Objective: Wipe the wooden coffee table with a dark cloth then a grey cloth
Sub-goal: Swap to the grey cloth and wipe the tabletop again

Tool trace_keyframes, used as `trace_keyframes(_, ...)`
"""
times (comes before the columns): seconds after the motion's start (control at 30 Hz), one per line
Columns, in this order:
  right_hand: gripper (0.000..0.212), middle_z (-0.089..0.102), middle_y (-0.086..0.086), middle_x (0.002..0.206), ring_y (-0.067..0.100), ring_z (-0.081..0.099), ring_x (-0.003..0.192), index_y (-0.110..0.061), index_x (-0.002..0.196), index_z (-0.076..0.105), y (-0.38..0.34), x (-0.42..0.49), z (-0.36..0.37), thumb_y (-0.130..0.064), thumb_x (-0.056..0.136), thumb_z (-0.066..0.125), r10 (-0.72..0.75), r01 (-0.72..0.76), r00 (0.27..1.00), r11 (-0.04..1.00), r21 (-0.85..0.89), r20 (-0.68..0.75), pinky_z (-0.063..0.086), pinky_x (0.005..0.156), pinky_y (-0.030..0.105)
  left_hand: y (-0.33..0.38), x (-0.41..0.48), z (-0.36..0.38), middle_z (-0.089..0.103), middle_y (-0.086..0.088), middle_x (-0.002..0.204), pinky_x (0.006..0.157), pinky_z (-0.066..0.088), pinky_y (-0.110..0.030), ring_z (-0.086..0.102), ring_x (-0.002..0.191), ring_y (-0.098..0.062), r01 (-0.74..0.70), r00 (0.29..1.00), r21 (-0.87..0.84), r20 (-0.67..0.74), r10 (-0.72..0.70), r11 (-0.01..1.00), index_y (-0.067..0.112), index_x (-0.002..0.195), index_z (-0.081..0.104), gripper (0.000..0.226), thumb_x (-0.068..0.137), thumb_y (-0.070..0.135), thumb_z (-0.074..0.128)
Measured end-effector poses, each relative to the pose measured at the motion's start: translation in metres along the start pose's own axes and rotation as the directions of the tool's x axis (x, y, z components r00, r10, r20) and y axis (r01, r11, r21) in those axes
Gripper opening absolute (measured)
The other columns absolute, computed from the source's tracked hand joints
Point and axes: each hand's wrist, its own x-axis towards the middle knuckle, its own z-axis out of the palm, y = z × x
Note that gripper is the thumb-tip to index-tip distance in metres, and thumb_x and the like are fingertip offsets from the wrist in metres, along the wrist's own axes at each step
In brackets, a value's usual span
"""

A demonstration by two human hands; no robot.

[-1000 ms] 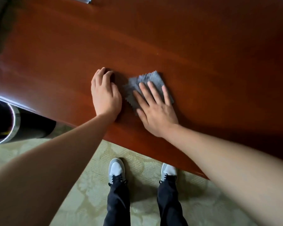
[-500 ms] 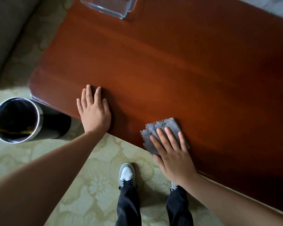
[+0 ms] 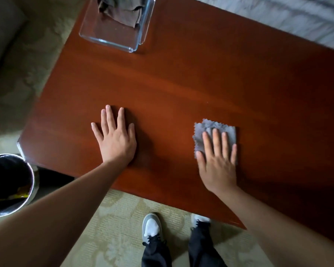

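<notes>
In the head view, a wooden table (image 3: 191, 89) of red-brown colour fills most of the picture, and its near edge runs from the left side down to the lower right. The left hand (image 3: 115, 139) lies flat on the table, a little to 9 o'clock of the picture's centre, with the palm down and the fingers (image 3: 110, 117) straight and spread; it holds nothing. The right hand (image 3: 218, 160) is at about 4 o'clock of the centre, well apart from the left one. It is also flat and open, and it presses down on a grey cloth (image 3: 210, 128) with a zigzag edge. The fingers lie stretched on top of the cloth and do not curl around it; the far part of the cloth shows beyond the fingertips. The cloth lies flat on the table, near the near edge. At 12 o'clock, on the far part of the table, stands a clear glass dish (image 3: 112, 40), and inside it lies a crumpled dark cloth (image 3: 121, 10). At 8 o'clock, on the floor just beside the table corner, stands a round metal bin (image 3: 32, 182) with a dark inside. At 6 o'clock, two shoes (image 3: 151, 226) and dark trousers (image 3: 201, 247) stand on a pale patterned carpet (image 3: 120, 228). At 1 o'clock, beyond the table, there is a light grey surface; what it is I cannot tell.
</notes>
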Motion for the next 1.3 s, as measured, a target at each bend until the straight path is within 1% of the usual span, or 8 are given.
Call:
trace_keyframes(0.2,0.072,0.014,0.007,0.175,0.033,0.008,0.162,-0.024,0.167,0.019,-0.03,0.086,-0.012,-0.058,0.103,0.023,0.144,-0.142,0.989,0.986,0.089,-0.016,0.009,0.126,0.065,0.046,0.041,-0.003,0.006,-0.005,0.173,0.123,-0.007,-0.062,-0.003,0.16,-0.022,-0.061,0.996,-0.059,0.067,0.065,0.996,0.028,0.16,0.027,0.055,0.108,0.042,0.031)
trace_keyframes(0.43,0.071,0.012,0.007,0.175,0.032,0.002,0.162,-0.024,0.166,0.026,-0.134,0.138,-0.032,-0.057,0.102,0.023,-0.034,0.023,0.999,0.959,0.283,0.033,-0.003,0.126,0.063,0.056,0.075,-0.039,0.04,-0.002,0.158,0.114,0.027,-0.054,0.034,0.141,-0.028,0.033,0.999,-0.117,0.041,-0.028,0.993,0.026,0.147,0.049,0.045,0.104,0.038,0.043)
trace_keyframes(0.53,0.056,0.037,0.008,0.167,0.028,0.025,0.158,-0.018,0.15,0.055,-0.13,0.142,-0.057,-0.044,0.107,0.032,-0.048,0.068,0.998,0.828,0.556,-0.051,0.02,0.126,0.058,0.062,0.083,-0.054,0.051,-0.006,0.135,0.102,0.037,-0.051,0.043,0.127,-0.031,0.051,0.99,-0.093,0.134,-0.038,0.994,0.024,0.14,0.054,0.043,0.102,0.043,0.047)
trace_keyframes(0.63,0.033,0.065,0.013,0.135,0.032,0.059,0.126,-0.008,0.128,0.07,-0.101,0.139,-0.066,-0.022,0.099,0.062,0.198,0.005,0.933,0.827,0.562,-0.299,0.048,0.107,0.045,0.083,0.093,-0.056,0.051,-0.007,0.124,0.098,0.041,-0.049,0.047,0.121,-0.032,0.083,0.975,-0.074,0.213,-0.065,0.994,0.021,0.133,0.057,0.048,0.098,0.053,0.052)
trace_keyframes(0.77,0.041,0.068,0.009,0.117,0.03,0.066,0.108,-0.01,0.128,0.067,-0.089,0.148,-0.067,-0.03,0.093,0.077,0.409,-0.327,0.912,0.748,0.577,-0.015,0.057,0.086,0.045,0.113,0.109,-0.048,0.049,-0.008,0.119,0.096,0.046,-0.048,0.049,0.116,-0.032,0.149,0.953,-0.108,0.28,-0.114,0.983,0.013,0.117,0.06,0.046,0.09,0.05,0.067)
trace_keyframes(0.9,0.012,0.071,0.001,0.087,0.026,0.064,0.078,-0.019,0.088,0.064,-0.096,0.176,-0.077,-0.027,0.094,0.072,0.369,-0.449,0.893,0.698,0.558,0.258,0.044,0.062,0.034,0.132,0.116,-0.047,0.061,-0.011,0.111,0.089,0.047,-0.043,0.057,0.108,-0.035,0.147,0.948,-0.236,0.312,-0.069,0.96,0.011,0.101,0.058,0.013,0.091,0.019,0.061)
trace_keyframes(1.1,0.033,0.056,-0.004,0.069,0.023,0.053,0.067,-0.019,0.072,0.048,-0.126,0.212,-0.125,-0.026,0.094,0.072,0.254,-0.297,0.952,0.633,0.714,0.171,0.028,0.059,0.038,0.105,0.166,-0.102,0.065,0.007,0.083,0.064,0.037,-0.022,0.061,0.079,-0.02,0.219,0.972,-0.586,0.203,-0.12,0.78,0.018,0.092,0.056,0.016,0.092,0.015,0.072)
trace_keyframes(1.3,0.03,0.067,0.001,0.076,0.03,0.063,0.076,-0.012,0.079,0.059,-0.197,0.295,-0.16,-0.035,0.09,0.074,0.138,-0.177,0.984,0.667,0.724,0.114,0.043,0.063,0.042,0.056,0.267,-0.151,0.062,0.011,0.086,0.074,0.043,-0.026,0.061,0.086,-0.017,0.071,0.997,-0.527,0.061,-0.046,0.847,0.016,0.106,0.063,0.024,0.087,0.018,0.077)
